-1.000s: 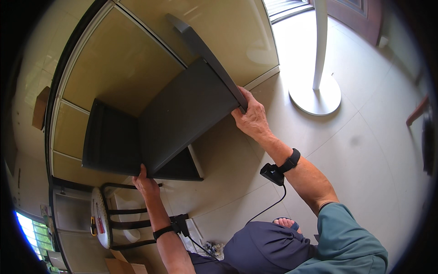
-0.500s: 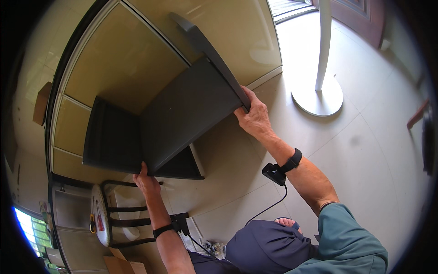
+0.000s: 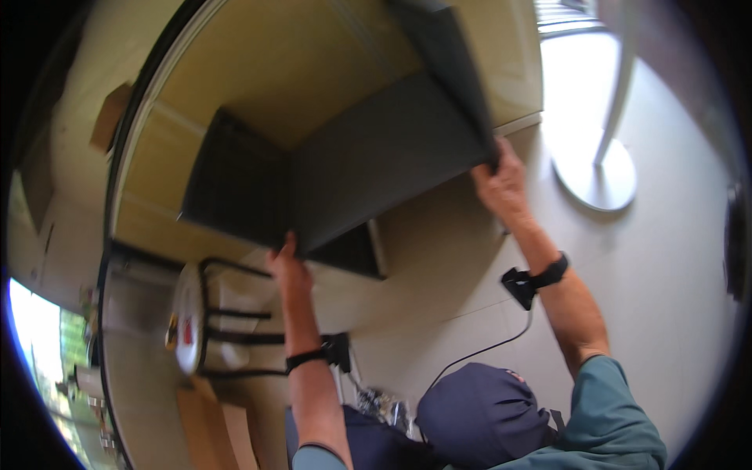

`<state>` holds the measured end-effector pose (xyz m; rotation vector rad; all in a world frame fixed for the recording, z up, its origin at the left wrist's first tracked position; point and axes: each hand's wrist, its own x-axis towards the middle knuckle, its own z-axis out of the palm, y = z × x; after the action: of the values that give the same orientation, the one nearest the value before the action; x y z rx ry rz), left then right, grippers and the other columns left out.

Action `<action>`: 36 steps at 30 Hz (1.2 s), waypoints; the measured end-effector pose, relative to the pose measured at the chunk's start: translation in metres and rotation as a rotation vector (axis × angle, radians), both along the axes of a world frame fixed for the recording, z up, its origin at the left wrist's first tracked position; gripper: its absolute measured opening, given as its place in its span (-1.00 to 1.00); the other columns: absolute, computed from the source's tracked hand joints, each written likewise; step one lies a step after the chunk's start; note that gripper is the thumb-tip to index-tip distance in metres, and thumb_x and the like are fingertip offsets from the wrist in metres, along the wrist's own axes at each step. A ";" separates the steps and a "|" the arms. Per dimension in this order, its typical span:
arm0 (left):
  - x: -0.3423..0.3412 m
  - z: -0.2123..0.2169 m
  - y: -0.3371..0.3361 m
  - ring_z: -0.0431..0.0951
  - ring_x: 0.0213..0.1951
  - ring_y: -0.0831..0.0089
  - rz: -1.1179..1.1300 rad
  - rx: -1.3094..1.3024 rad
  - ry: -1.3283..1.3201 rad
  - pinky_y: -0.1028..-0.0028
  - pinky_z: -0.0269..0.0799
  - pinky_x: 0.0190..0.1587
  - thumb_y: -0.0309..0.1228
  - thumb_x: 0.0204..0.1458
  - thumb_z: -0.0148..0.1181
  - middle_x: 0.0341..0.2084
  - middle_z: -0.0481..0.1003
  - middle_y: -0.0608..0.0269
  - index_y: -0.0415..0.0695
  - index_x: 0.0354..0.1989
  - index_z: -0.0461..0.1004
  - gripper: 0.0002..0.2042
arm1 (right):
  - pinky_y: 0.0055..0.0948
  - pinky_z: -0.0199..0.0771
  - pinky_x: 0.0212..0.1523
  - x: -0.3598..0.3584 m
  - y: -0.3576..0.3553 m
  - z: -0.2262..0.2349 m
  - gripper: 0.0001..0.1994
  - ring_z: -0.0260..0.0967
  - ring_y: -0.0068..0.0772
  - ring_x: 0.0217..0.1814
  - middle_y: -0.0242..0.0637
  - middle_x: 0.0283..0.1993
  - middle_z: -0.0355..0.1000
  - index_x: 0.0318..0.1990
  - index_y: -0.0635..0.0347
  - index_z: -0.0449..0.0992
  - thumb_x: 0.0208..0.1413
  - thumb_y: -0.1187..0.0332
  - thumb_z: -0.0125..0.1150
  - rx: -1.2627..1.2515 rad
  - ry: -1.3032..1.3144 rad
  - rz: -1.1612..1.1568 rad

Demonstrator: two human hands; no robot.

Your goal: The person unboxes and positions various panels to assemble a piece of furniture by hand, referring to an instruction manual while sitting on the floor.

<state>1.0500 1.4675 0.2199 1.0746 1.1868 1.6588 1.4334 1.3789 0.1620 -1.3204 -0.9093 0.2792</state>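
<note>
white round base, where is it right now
In the head view the white round base sits on the pale floor at upper right, just right of the right hand.

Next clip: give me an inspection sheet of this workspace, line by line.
Surface: pale floor, bare where it shows.
Job's things: dark flat panel, held up by two edges; further dark panels adjoin it at its left and upper right; one more lies on the floor below.
Clutter: black-framed white object and brown cardboard, lower left.
Hands: left hand grips the panel's lower edge; right hand grips its right corner.
Cables: black cable hangs from a wrist-strap device; the left wrist carries a similar one.
Surroundings: yellowish wall, white round-based stand, bright window lower left.
</note>
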 end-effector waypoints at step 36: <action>-0.054 0.017 -0.019 0.20 0.30 0.29 -0.412 0.081 -0.098 0.27 0.09 0.34 0.11 0.18 -0.01 0.31 0.21 0.26 -0.18 0.32 0.14 -0.30 | -0.38 0.38 -0.07 -0.048 -0.026 0.027 -0.57 0.39 -0.25 -0.21 -0.14 -0.27 0.45 0.04 0.28 0.37 -0.05 0.42 0.16 -0.210 -0.071 0.102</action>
<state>0.9955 1.4484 0.2373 1.1823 0.7766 1.4259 1.3849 1.3524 0.1886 -1.4863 -1.0312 0.4182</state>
